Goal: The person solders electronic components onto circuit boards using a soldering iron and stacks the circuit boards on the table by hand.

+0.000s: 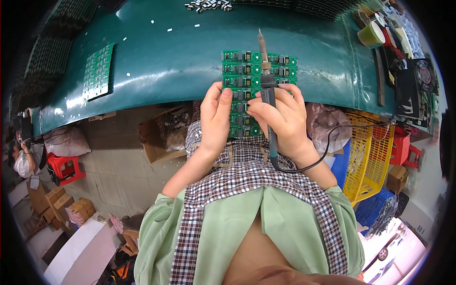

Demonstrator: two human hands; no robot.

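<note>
A green circuit board panel [240, 81], filled with rows of small parts, extends over the near edge of the bench. My left hand [216, 114] grips its left edge, thumb on top. In my right hand [282, 116] is a soldering iron [268, 88], its metal tip pointing to the far side, above the panel. The iron's black cable runs from the handle's lower end off to the right. My right fingers also lie over the panel's right side; whether they press on it is hidden.
On the green bench [166, 61], another circuit board panel [98, 71] lies at the left. Small white pieces are scattered farther back, near a pile of components [208, 5]. A green cup [371, 35] and a fan [424, 75] stand at right. A yellow crate [365, 161] sits below the bench.
</note>
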